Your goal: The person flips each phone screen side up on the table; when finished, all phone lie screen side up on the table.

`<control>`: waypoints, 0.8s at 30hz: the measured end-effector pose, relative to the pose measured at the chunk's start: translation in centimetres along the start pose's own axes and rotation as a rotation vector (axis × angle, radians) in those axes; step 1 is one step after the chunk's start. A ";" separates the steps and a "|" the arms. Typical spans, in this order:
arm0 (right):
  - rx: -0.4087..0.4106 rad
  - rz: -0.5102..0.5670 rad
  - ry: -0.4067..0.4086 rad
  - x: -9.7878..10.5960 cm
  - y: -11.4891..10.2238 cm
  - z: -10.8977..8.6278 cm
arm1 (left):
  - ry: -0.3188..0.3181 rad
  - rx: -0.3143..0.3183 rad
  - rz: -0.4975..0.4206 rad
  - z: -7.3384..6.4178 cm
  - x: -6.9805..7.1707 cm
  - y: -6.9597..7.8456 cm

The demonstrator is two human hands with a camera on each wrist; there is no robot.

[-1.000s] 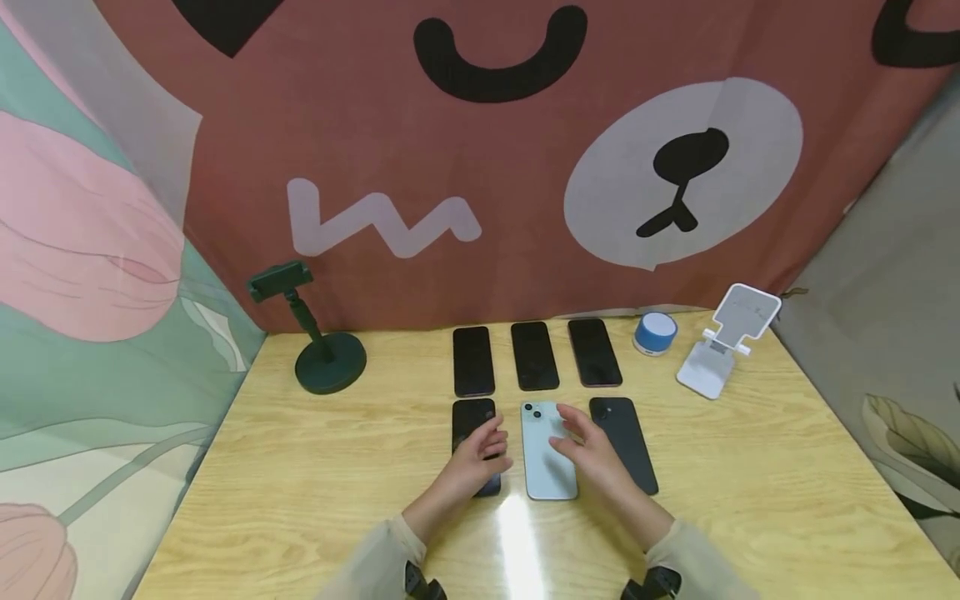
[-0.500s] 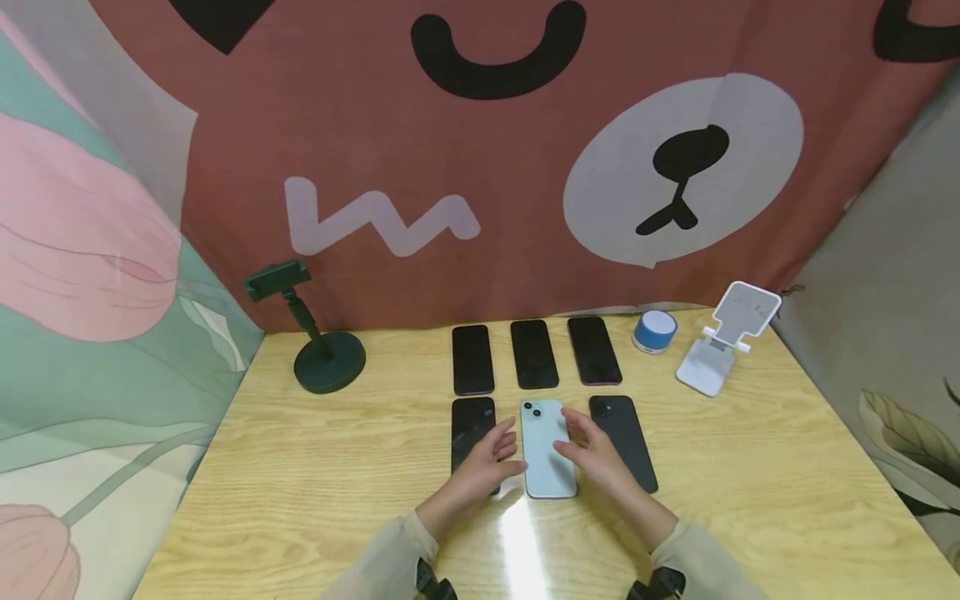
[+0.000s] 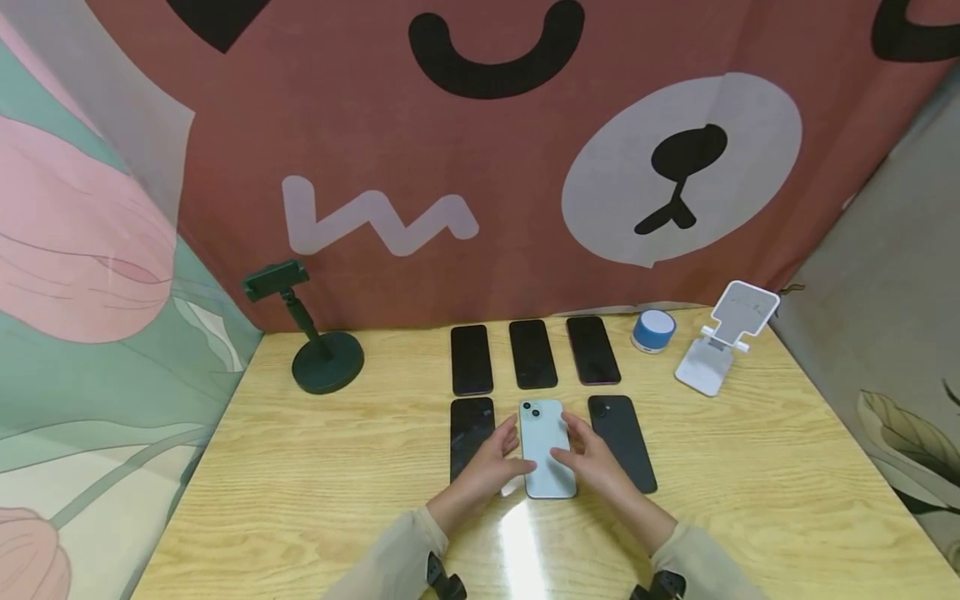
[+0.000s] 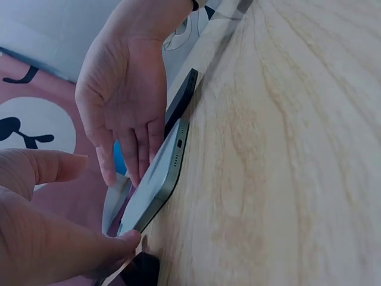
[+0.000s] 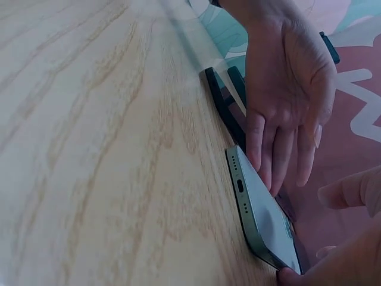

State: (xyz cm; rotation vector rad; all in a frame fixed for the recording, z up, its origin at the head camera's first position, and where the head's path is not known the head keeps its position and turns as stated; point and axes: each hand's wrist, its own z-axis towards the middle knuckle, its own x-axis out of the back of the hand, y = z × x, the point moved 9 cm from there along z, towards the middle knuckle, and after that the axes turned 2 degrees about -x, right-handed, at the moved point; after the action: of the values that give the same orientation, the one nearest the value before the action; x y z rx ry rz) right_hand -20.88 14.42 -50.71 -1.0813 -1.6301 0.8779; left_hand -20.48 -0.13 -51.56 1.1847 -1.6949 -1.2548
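Observation:
A light blue phone (image 3: 547, 442) lies back up on the wooden table, its twin camera lenses at the far end. My left hand (image 3: 491, 461) is at its left edge, fingers mostly straight and thumb over the back. At the right edge is my right hand (image 3: 597, 461), thumb likewise above the back. In the left wrist view, one left fingertip touches the side of the phone (image 4: 156, 179) while the thumb is raised. The right wrist view has a right fingertip at the edge of the phone (image 5: 265, 214). Neither thumb plainly presses it.
A black phone (image 3: 468, 429) lies partly under my left hand, a dark phone (image 3: 624, 442) beside my right. Behind lie three black phones, the middle phone (image 3: 533, 354) among them. A green stand (image 3: 327, 362), blue speaker (image 3: 653, 332) and white phone stand (image 3: 705, 367) stand farther back on the table (image 3: 337, 467).
My left hand has moved right, from over the black phone to the light blue phone's left edge. The right hand has shifted only slightly. The phones have not moved.

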 end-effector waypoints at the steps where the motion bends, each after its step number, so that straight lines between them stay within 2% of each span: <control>1: -0.005 -0.005 -0.002 -0.1 0.1 0.0 | -0.007 -0.007 0.001 0.1 -0.1 0.0; 6: -0.030 -0.014 -0.003 -0.2 0.1 0.0 | -0.062 -0.036 -0.028 0.5 -1.0 0.1; 11: -0.034 -0.003 0.008 -0.1 0.0 0.0 | -0.031 -0.003 -0.005 0.8 -1.0 0.0; 18: -0.066 0.111 0.027 0.1 0.4 0.0 | -0.012 0.027 -0.039 1.1 -1.2 -0.3; 24: -0.038 0.197 0.062 -0.1 0.3 -0.5 | 0.006 0.033 -0.052 0.7 -1.5 -0.3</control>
State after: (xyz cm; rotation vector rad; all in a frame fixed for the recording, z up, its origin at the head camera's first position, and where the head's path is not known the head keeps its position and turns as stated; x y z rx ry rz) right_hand -20.35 14.46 -50.89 -1.2999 -1.5127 0.9345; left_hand -20.56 1.51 -52.05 1.2586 -1.6963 -1.2580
